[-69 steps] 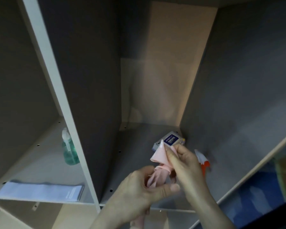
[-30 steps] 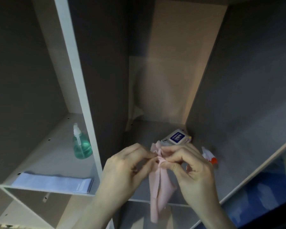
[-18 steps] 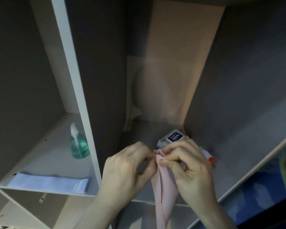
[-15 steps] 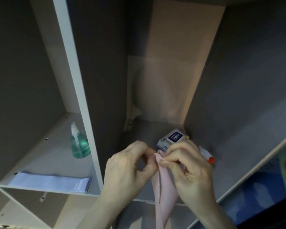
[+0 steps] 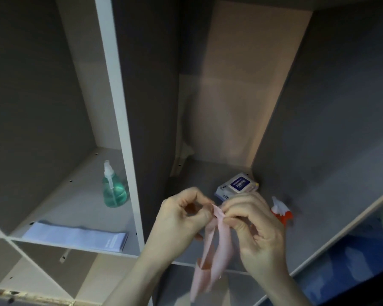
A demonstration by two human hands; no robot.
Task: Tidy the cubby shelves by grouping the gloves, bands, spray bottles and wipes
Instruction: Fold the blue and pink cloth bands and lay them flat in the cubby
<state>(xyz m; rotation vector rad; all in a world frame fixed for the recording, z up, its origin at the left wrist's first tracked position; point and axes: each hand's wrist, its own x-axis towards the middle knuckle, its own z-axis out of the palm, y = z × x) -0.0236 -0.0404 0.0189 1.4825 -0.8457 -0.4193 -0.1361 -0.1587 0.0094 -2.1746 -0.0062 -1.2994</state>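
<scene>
Both hands hold a pink band [image 5: 215, 250] in front of the middle cubby. My left hand [image 5: 181, 219] and my right hand [image 5: 252, 224] pinch its top end together, and the rest hangs down as a loop. Behind my right hand a pack of wipes [image 5: 239, 186] lies in the cubby's back right corner. A spray bottle's white and orange head [image 5: 281, 210] shows beside my right hand; its body is hidden. In the left cubby stand a green pump bottle [image 5: 114, 191] and a flat pale blue band [image 5: 75, 236].
A white upright divider [image 5: 119, 129] separates the left cubby from the middle one. The middle cubby's shelf front edge [image 5: 230, 270] runs under my hands. Blue material [image 5: 341, 268] shows in the cubby at lower right.
The pink band was bunched in my left hand at first. Both hands then brought its top end together, and it now hangs lower as a loop. The view shifted slightly.
</scene>
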